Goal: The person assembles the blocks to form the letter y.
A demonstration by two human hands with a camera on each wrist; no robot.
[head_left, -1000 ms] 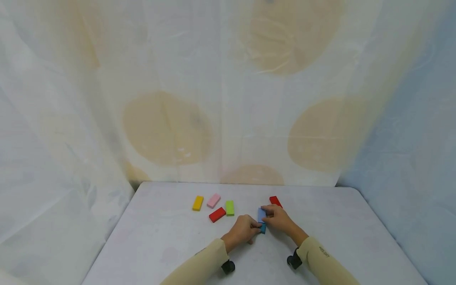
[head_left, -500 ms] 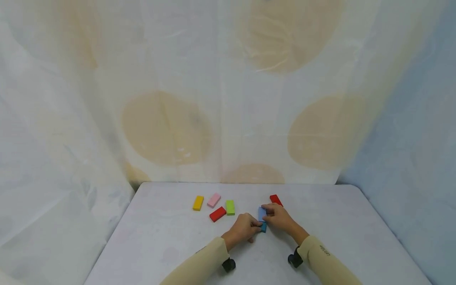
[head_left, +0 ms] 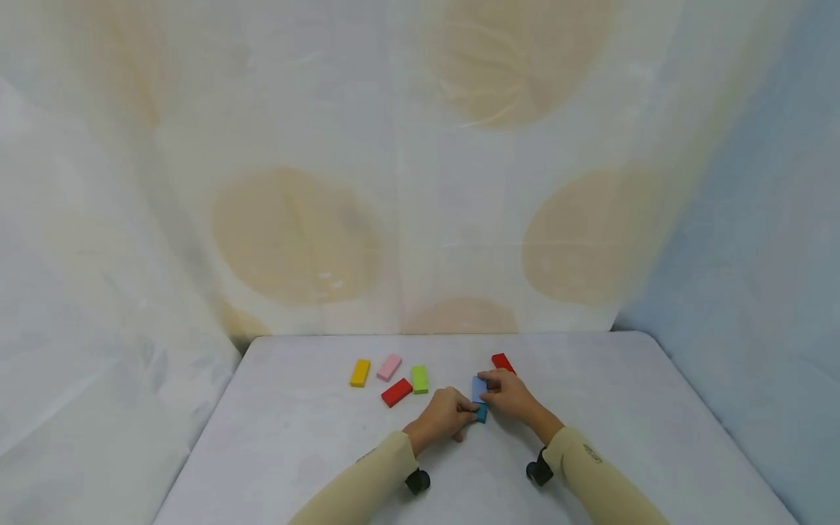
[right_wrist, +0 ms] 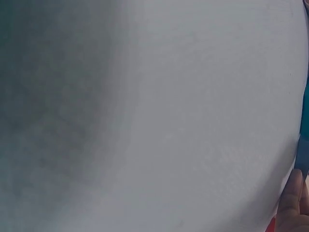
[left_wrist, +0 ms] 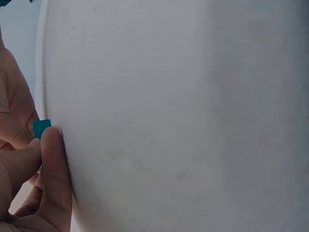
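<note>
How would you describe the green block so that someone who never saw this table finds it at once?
On the white table, a loose group of small blocks lies left of the left hand. The green block is the rightmost one there, beside a red block. It is the only green piece.

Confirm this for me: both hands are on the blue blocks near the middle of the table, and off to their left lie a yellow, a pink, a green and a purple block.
Not quite. The fourth loose block is red, not purple, as the head view shows. Otherwise right: the left hand and right hand meet at the light blue block and teal block, with the yellow block, pink block and green block lying to their left.
</note>
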